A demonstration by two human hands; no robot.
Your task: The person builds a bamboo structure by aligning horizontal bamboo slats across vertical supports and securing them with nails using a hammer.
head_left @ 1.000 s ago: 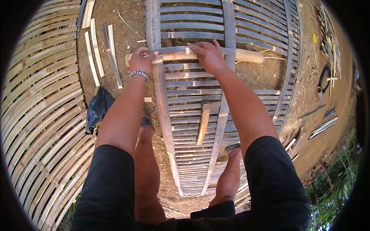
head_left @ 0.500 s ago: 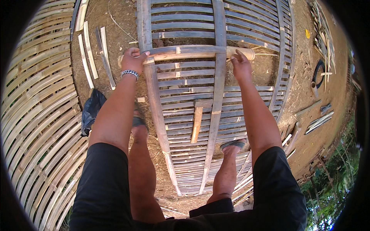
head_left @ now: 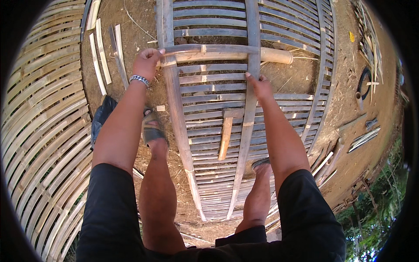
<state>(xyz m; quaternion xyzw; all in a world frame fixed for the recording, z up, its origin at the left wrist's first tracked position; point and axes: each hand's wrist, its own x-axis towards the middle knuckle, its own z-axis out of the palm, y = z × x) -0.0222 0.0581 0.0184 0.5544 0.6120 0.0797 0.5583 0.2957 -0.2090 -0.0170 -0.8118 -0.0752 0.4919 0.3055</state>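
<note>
A dark bamboo slat (head_left: 224, 48) lies crosswise over a slatted bamboo frame, and a thick pale bamboo pole (head_left: 276, 55) runs just beneath it. At their left end is my left hand (head_left: 147, 65), fingers curled and thumb pressed on the slat's tip; the pole's left end is partly hidden there. My right hand (head_left: 261, 88) is on the frame's middle rail (head_left: 252, 102), below the pole, with the thumb laid across the rail and the other fingers largely hidden. A hammer with a pale wooden handle (head_left: 225, 139) rests on the slats nearer me.
Another slatted bamboo panel (head_left: 48, 113) curves along the left. Loose bamboo strips (head_left: 103, 50) and a black plastic bag (head_left: 103, 114) lie on the soil between. Off to the right are a dark coil (head_left: 362, 83), bamboo offcuts (head_left: 364, 139) and a pile of thin sticks (head_left: 371, 39).
My right hand has left the pole's right end and come down and left onto the middle rail. My left hand stays at the left end. My left foot shows more fully.
</note>
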